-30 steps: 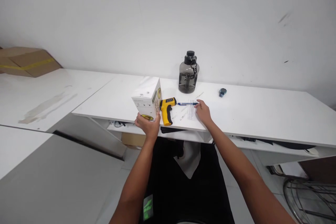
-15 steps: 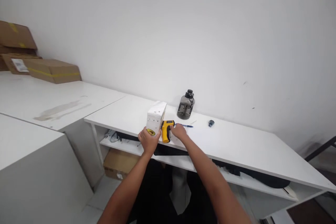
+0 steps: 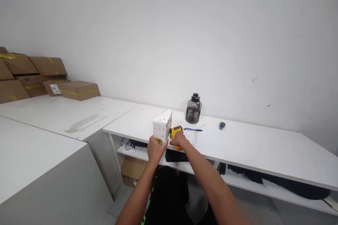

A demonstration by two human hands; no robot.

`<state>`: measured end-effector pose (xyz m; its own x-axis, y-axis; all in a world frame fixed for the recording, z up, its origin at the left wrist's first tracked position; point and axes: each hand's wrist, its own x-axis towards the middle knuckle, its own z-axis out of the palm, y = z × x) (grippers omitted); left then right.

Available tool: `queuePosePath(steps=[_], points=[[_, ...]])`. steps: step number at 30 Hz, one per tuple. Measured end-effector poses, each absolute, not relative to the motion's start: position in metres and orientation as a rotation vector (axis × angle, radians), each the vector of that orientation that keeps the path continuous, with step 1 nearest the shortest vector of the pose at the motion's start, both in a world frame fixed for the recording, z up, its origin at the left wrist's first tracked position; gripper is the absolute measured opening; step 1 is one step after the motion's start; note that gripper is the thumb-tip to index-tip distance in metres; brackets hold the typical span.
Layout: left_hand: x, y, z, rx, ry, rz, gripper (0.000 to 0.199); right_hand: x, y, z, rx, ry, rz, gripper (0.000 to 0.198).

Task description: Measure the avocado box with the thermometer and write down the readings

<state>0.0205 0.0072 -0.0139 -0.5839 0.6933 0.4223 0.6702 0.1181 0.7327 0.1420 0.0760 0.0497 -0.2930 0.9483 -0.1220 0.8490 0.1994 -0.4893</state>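
Note:
A white carton with a yellow-and-green picture stands upright by the desk's front edge. My left hand is closed around its lower near end. Just right of the carton, my right hand is wrapped round the handle of a yellow-and-black infrared thermometer gun. My fingers and palm hide most of that handle. Behind the right hand lies a blue pen on a white paper sheet, apart from the hand.
A dark see-through water jug stands near the wall. To its right lies a small dark blue object. Cardboard boxes are piled at the far left. Under the desktop, a shelf holds dark items and cables.
My right hand has moved from the thermometer's side to a grip around its handle. My left hand stays on the carton. The whole view has shifted, with more boxes showing at left.

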Motion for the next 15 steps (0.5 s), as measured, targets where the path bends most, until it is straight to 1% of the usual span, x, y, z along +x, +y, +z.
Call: queuePosePath(steps=[2, 4, 5, 6, 7, 8, 10, 12, 15], points=[[0.012, -0.003, -0.008, 1.380, 2.266, 1.415, 0.061, 0.158, 0.067, 0.055, -1.709, -2.192, 0.773, 0.062], [0.001, -0.015, -0.005, 1.373, 2.108, 1.435, 0.062, 0.188, 0.053, 0.057, -1.588, -2.132, 0.898, 0.045], [-0.004, -0.021, -0.004, 1.374, 1.994, 1.481, 0.064, 0.207, 0.043, 0.056, -1.492, -2.086, 0.999, 0.037], [-0.009, -0.028, -0.003, 1.363, 1.878, 1.543, 0.065, 0.228, 0.030, 0.053, -1.256, -1.900, 1.259, 0.035], [-0.012, -0.036, -0.003, 1.334, 1.773, 1.598, 0.065, 0.249, 0.015, 0.050, -1.011, -1.715, 1.438, 0.037], [-0.013, -0.045, -0.003, 1.285, 1.680, 1.640, 0.065, 0.269, -0.001, 0.046, -0.808, -1.574, 1.534, 0.038], [-0.009, -0.062, -0.004, 1.170, 1.522, 1.675, 0.067, 0.303, -0.038, 0.038, -0.610, -1.391, 1.567, 0.042], [0.004, -0.079, -0.004, 1.064, 1.393, 1.651, 0.071, 0.325, -0.074, 0.035, -0.546, -1.402, 1.568, 0.048], [0.032, -0.101, 0.001, 0.961, 1.198, 1.547, 0.075, 0.341, -0.114, 0.040, -0.646, -1.538, 1.555, 0.051]])
